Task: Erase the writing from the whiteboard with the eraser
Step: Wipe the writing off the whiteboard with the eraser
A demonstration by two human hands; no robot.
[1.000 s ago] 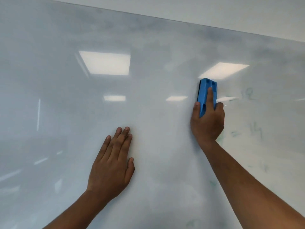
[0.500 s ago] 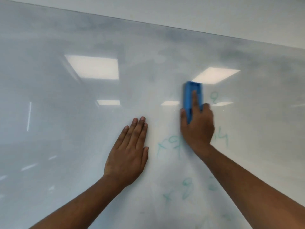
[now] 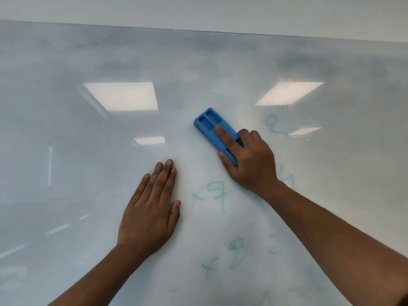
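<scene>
right hand (image 3: 251, 160) clamped on the blue eraser (image 3: 215, 131), index finger laid along its back, pressing it flat against the whiteboard (image 3: 66, 151) near the middle, tilted up toward the top left corner. left hand (image 3: 150, 215) spread open, palm flat on the board below and left of it. faint green writing (image 3: 212, 193) between and below the hands.

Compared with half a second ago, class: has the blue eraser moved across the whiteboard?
Yes. The eraser has slid left, away from the green squiggle at upper right, and now tilts top-end leftward in the right hand.
</scene>
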